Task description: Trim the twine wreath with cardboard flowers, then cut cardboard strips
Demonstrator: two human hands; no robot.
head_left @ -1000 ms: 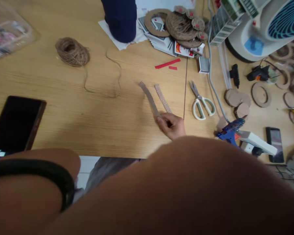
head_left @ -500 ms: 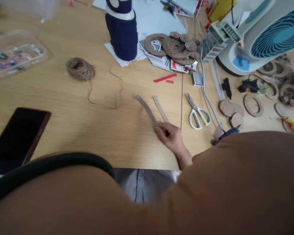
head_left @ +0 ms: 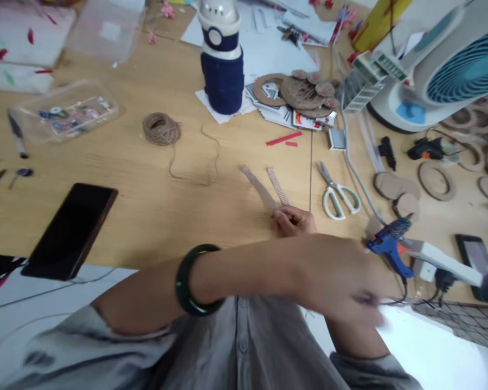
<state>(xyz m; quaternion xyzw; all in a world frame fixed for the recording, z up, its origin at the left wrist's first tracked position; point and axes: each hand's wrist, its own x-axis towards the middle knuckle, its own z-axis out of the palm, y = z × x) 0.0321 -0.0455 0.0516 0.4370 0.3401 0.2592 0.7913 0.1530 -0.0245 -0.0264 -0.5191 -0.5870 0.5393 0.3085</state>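
A narrow strip of corrugated cardboard [head_left: 260, 188] is pinched at its near end in my right hand [head_left: 296, 221], low over the table. A second, shorter ribbed strip [head_left: 277, 185] lies just to its right. My left hand [head_left: 344, 279], with a dark green bangle on the wrist, reaches across in front of my right forearm; it is blurred and its fingers do not show clearly. Nearest to it is a blue glue gun [head_left: 390, 246] at the right. White-handled scissors [head_left: 336, 194] lie on the table beyond my hands.
A ball of twine [head_left: 161, 129] with a loose tail, a phone [head_left: 71, 230] and a clear box of small parts [head_left: 67, 111] are on the left. A navy bottle [head_left: 223, 70] stands at the back. Cardboard rings [head_left: 436, 180] and a fan [head_left: 415, 81] are at right.
My left arm has swung away from close to the camera, its hand now across at the right. The view has shifted, uncovering the glue gun. My right hand keeps hold of the strip.
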